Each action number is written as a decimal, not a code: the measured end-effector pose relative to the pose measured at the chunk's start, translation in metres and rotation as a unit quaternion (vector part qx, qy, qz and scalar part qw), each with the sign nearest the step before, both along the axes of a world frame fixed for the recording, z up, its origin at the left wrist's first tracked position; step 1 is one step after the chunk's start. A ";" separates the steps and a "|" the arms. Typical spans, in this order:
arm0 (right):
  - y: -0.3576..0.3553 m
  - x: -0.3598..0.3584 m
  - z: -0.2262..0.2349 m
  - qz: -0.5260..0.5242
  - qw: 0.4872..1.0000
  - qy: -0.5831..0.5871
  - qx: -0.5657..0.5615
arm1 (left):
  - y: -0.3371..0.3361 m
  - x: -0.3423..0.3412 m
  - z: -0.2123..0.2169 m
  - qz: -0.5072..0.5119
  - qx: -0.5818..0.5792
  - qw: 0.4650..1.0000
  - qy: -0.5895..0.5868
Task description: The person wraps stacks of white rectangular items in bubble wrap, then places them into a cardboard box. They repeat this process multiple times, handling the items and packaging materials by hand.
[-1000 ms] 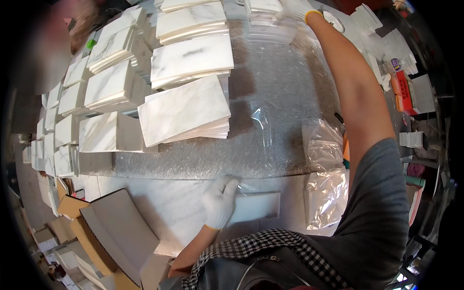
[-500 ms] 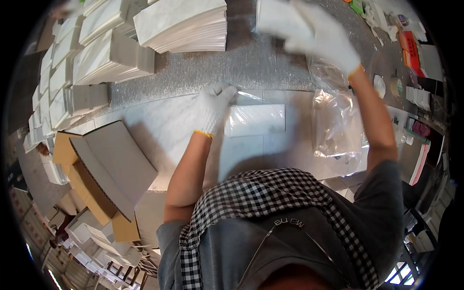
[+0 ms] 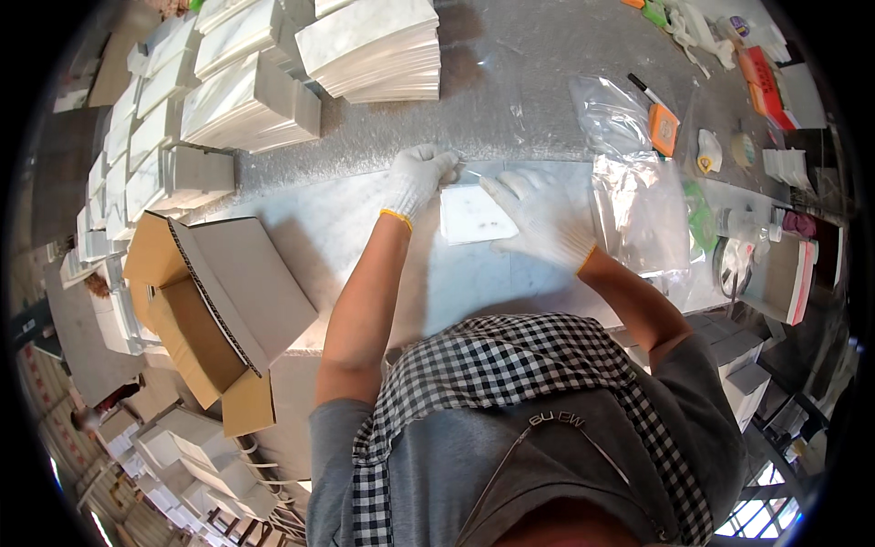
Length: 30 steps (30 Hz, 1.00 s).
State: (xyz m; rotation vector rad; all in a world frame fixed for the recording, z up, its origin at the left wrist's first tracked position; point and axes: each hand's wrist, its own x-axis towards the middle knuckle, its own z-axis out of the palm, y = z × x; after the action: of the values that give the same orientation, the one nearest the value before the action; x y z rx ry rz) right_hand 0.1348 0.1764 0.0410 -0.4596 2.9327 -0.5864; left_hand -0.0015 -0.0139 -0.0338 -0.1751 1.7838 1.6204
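Note:
A white marble tile (image 3: 472,217) with small dark specks lies over the pale stone slab in front of me. My right hand (image 3: 545,217), in a white knitted glove and slightly blurred, grips the tile's right end, fingers at the far edge and thumb at the near one. My left hand (image 3: 419,178), gloved too, is closed just beyond the tile's far left corner. Its fingertips pinch a thin strip of clear plastic film (image 3: 470,171). Whether the film continues beneath the tile is hidden.
Stacks of marble tiles (image 3: 369,46) stand at the far left. An open cardboard box (image 3: 246,283) sits on the left. Clear plastic bags (image 3: 640,210) lie on the right, near an orange tape measure (image 3: 663,129) and a black-and-white marker (image 3: 645,88).
My right hand has come back from the far side of the bench with a tile and set it over the plastic-covered white piece. My left hand has stayed near the film.

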 end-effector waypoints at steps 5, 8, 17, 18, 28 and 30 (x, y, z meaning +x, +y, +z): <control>0.002 0.004 -0.003 0.001 1.000 0.015 -0.002 | 0.006 -0.005 0.006 -0.040 -0.044 0.998 0.015; 0.005 0.003 -0.006 -0.004 1.000 0.025 -0.018 | 0.015 -0.013 0.018 -0.105 -0.110 0.988 0.036; 0.003 -0.003 -0.012 -0.023 0.994 0.085 -0.070 | 0.036 -0.038 0.017 -0.052 -0.020 0.998 0.023; 0.003 0.000 -0.009 -0.065 0.992 0.077 -0.071 | 0.038 -0.039 0.013 -0.026 0.001 0.999 0.041; 0.043 -0.030 -0.028 -0.267 0.865 -0.159 -0.394 | 0.062 -0.014 0.151 -0.013 0.166 0.968 0.187; 0.046 -0.045 -0.017 -0.219 0.827 -0.195 -0.479 | 0.059 -0.004 0.182 -0.022 0.142 0.963 0.228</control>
State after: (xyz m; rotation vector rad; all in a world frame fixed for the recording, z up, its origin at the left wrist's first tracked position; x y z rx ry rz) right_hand 0.0896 0.2223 0.0235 0.2819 2.1304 -1.9439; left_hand -0.0053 0.0451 0.1479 0.3985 1.8326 1.9740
